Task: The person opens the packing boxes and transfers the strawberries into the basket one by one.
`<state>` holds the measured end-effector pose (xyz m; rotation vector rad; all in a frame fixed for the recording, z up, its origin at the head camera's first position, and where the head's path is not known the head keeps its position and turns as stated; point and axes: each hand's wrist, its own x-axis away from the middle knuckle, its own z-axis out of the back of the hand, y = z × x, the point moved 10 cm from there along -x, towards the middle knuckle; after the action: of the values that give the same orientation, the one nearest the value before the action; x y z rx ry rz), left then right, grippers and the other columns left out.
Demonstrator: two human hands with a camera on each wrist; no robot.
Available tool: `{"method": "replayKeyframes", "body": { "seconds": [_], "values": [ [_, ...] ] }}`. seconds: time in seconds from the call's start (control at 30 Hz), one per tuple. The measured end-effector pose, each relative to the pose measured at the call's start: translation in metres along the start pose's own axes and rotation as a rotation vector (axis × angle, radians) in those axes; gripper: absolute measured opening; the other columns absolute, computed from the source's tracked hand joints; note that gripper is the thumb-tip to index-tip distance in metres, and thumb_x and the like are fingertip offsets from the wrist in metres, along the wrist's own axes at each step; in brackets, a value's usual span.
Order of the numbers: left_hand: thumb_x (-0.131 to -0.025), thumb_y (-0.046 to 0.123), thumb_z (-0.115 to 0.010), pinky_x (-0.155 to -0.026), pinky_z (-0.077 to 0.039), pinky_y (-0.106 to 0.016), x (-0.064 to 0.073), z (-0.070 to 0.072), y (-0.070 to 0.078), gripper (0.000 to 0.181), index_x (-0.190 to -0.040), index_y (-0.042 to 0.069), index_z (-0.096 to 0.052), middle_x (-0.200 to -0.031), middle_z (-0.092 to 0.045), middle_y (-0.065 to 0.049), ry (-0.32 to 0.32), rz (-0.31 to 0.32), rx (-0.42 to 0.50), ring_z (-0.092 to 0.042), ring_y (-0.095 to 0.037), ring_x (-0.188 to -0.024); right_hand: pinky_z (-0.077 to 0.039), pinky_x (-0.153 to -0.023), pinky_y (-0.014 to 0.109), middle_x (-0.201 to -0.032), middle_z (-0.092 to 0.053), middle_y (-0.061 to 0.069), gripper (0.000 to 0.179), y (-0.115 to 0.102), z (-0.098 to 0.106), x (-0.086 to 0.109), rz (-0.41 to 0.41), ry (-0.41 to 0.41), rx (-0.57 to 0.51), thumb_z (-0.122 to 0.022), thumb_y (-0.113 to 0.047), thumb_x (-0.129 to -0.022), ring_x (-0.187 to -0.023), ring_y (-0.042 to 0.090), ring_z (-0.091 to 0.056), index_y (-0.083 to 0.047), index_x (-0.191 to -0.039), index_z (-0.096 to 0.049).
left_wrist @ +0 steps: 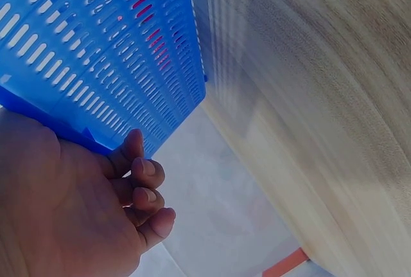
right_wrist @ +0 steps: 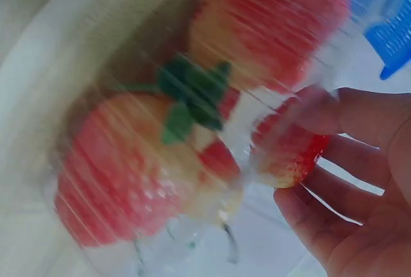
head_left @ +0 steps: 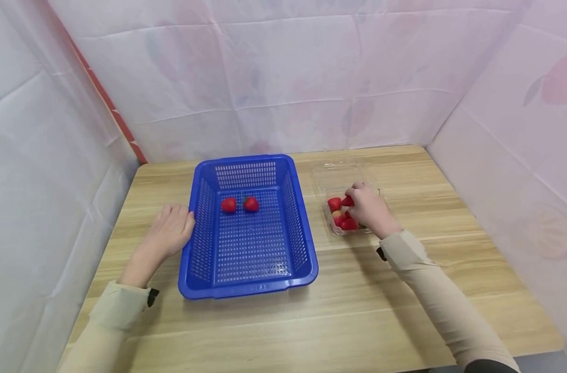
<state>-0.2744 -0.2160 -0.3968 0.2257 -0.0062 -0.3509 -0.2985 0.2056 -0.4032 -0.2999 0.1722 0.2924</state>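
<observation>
A blue plastic basket (head_left: 248,286) with slotted walls stands on the table, and two red strawberries (head_left: 228,205) lie on its floor. My left hand (head_left: 169,230) is at its left rim; in the left wrist view the fingers (left_wrist: 149,196) curl beside the rim, and the thumb seems hidden behind it. To the basket's right, a clear clamshell box (head_left: 341,231) has its lid back and holds several strawberries (head_left: 350,224). My right hand (head_left: 369,207) pinches one strawberry (right_wrist: 289,145) between thumb and fingertips at the box. Through the clear wall, the right wrist view shows red-and-yellow strawberries (right_wrist: 122,174) and green leaves.
The wooden table (head_left: 264,336) ends at pale printed sheets (head_left: 288,77), which hang behind it and at both sides. The clear lid (head_left: 339,173) lies folded back toward the rear edge. A red strip (head_left: 99,85) runs down the left rear corner.
</observation>
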Motion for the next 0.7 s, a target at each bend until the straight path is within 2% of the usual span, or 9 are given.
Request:
{"method": "replayKeyframes", "body": {
  "seconds": [0.17,0.43,0.7],
  "values": [
    [-0.106,0.023,-0.026,-0.082,-0.035,-0.05,-0.001,-0.001,-0.001,0.036,-0.102,-0.004,-0.049,-0.097,-0.05,-0.018,0.004,0.003,0.003,-0.042,-0.038,-0.096,-0.048,-0.082,0.053,-0.099,-0.06,0.023,0.03,-0.003,0.017,-0.002,-0.024,0.021,-0.063,-0.074,0.002,-0.076,-0.094,0.041,-0.053,0.011,-0.103,-0.065],
    [-0.106,0.025,-0.023,-0.082,-0.034,-0.048,-0.001,-0.003,-0.002,0.038,-0.102,-0.002,-0.048,-0.097,-0.049,-0.018,-0.011,0.015,0.007,-0.04,-0.037,-0.096,-0.052,-0.067,0.045,-0.088,-0.065,0.02,0.018,-0.02,0.044,-0.012,-0.03,0.123,-0.167,-0.069,-0.006,-0.084,-0.076,0.032,-0.06,0.007,-0.096,-0.066],
    [-0.107,0.025,-0.022,-0.08,-0.033,-0.047,0.0,-0.003,-0.002,0.037,-0.102,-0.002,-0.048,-0.096,-0.048,-0.017,-0.03,0.019,0.001,-0.039,-0.035,-0.094,-0.055,-0.078,0.045,-0.094,-0.071,0.015,0.025,-0.041,0.056,-0.028,-0.08,0.106,-0.351,-0.069,-0.016,-0.086,-0.084,0.03,-0.07,0.001,-0.104,-0.07]
  ]
}}
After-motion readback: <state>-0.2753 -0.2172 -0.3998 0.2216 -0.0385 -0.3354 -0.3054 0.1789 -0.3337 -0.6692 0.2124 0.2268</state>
